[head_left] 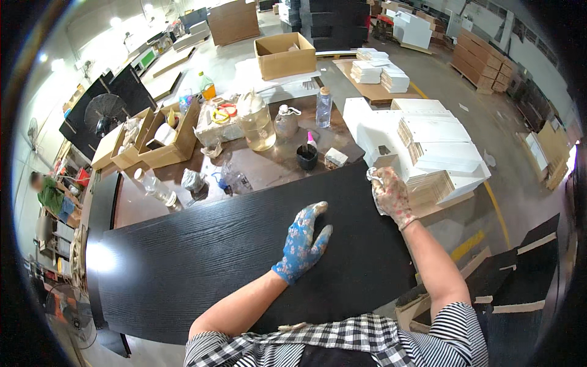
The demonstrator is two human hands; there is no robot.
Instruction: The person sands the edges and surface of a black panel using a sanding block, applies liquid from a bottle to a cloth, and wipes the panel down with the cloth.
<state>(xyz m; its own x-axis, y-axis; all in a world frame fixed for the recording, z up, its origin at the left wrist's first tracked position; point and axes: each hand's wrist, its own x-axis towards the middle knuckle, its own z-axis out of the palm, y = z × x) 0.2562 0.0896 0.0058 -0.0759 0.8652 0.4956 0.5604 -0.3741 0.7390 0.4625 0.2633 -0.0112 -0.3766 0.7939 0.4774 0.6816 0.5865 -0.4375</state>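
Observation:
A wide black wood-grain panel (208,269) lies flat in front of me, reaching across most of the work table. Over its middle rests my left hand (299,243) in a blue floral glove, thumb apart from the fingers, holding nothing. At the panel's far right corner, my right hand (392,194), in a pale glove with reddish spots, is closed on a crumpled white rag (371,174). Part of the rag is hidden by the fingers. Beyond the panel stand a small black cup (307,158) and a pale block (335,158).
Behind the panel, the brown table (254,165) carries a large liquid-filled jug (257,125), a clear bottle (324,109) and cardboard boxes (168,137). Stacked white boards (437,144) stand beyond my right hand. Black panels (520,284) lean at lower right; another person (54,196) is far left.

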